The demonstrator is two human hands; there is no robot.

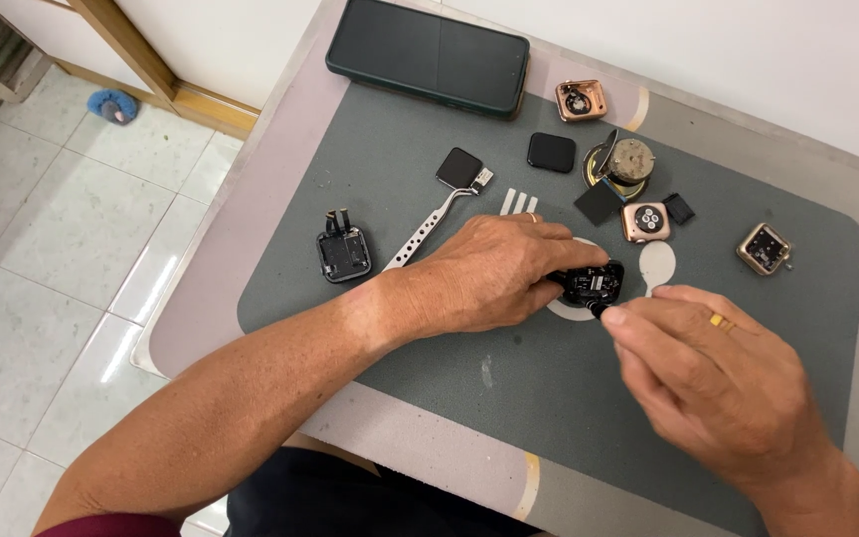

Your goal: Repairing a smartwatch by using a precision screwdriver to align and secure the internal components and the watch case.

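Observation:
My left hand (489, 273) lies on the grey work mat (449, 368) and grips a black smartwatch case (594, 283), opened so its inner parts show. My right hand (708, 373), a gold ring on one finger, pinches a thin dark tool whose tip (597, 310) touches the lower edge of that case. The tool's shaft is hidden inside my fingers. A white strap piece (656, 264) lies just right of the case.
Metal tweezers (428, 231) and a black open watch body (342, 254) lie left of my hand. Farther back sit two black screens (459, 167) (551, 151), gold-coloured watch cases (581, 100) (645, 222) (765, 249), a round metal part (628, 164) and a dark phone (428, 55). Tiled floor lies beyond the table's left edge.

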